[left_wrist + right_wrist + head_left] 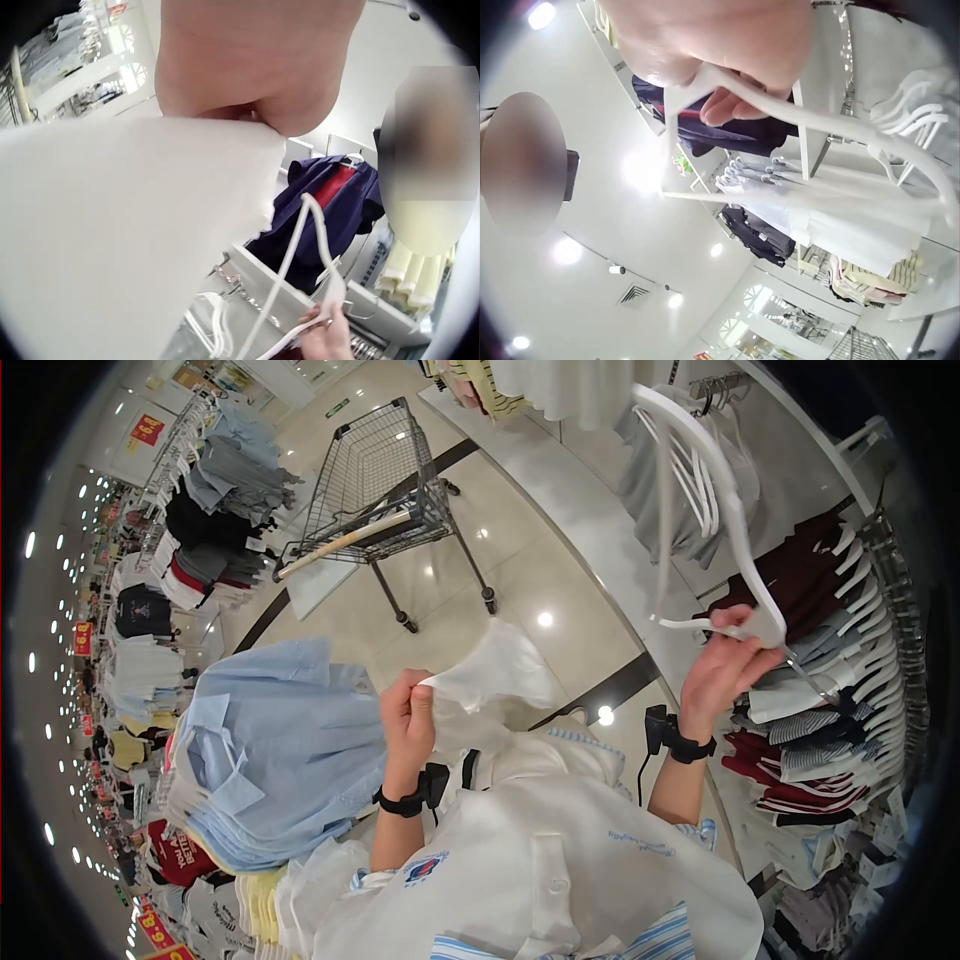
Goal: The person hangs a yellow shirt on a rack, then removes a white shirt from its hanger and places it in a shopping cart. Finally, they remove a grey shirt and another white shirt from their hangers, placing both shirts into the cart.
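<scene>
My left hand (407, 712) pinches the edge of a thin white garment (500, 668), which hangs out to the right of the fist in the head view. Seen from the left wrist, the white cloth (127, 232) spreads wide below the hand. My right hand (727, 665) grips a white clothes hanger (740, 550) near its hook, with the hanger's arms pointing up and away. No garment is on that hanger (810, 116) in the right wrist view, where the fingers curl round its neck. A gap separates the hanger from the white garment.
A wire shopping cart (365, 485) stands on the tiled floor ahead. Light blue shirts (290, 730) hang on a rack at the left. Along the right runs a rail of folded-over clothes on white hangers (870, 660), near my right hand. Grey garments (650, 490) hang further back.
</scene>
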`<act>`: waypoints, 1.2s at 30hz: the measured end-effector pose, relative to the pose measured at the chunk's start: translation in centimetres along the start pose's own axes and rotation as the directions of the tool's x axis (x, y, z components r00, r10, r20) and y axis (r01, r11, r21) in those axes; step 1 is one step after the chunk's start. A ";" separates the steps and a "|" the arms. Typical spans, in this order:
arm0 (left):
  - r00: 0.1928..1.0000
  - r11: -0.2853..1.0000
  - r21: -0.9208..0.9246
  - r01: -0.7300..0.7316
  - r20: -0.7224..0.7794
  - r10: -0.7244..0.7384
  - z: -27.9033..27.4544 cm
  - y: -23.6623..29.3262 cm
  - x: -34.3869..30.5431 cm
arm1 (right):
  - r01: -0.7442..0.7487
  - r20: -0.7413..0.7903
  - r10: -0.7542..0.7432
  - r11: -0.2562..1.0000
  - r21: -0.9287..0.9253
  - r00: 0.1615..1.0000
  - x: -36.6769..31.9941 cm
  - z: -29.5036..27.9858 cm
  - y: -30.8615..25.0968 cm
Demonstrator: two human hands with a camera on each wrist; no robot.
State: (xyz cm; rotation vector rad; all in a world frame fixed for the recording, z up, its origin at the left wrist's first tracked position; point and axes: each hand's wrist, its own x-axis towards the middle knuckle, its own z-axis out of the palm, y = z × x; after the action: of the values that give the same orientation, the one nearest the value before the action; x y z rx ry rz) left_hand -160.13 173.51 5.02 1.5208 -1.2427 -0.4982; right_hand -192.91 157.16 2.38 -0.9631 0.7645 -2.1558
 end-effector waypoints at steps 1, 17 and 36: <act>1.000 1.000 -0.019 -0.002 0.003 0.002 -0.4 -0.9 0.7 | -0.130 0.139 0.132 0.991 -0.026 0.981 0.1 -0.4 1.0; 0.995 0.526 -0.851 0.013 0.060 0.074 -11.4 -7.1 15.5 | -0.402 0.569 0.774 0.631 -0.663 0.278 -13.3 19.8 15.0; 0.929 0.814 -0.568 0.123 -0.223 -0.296 -10.9 -12.5 26.2 | -0.513 0.775 0.614 0.718 -0.470 0.149 0.5 33.2 27.1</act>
State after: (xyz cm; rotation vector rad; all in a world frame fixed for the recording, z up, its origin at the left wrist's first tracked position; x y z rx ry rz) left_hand -136.01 154.07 5.23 1.1834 -0.6119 -0.6720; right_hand -158.24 132.00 1.80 -1.3966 0.4973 -0.6504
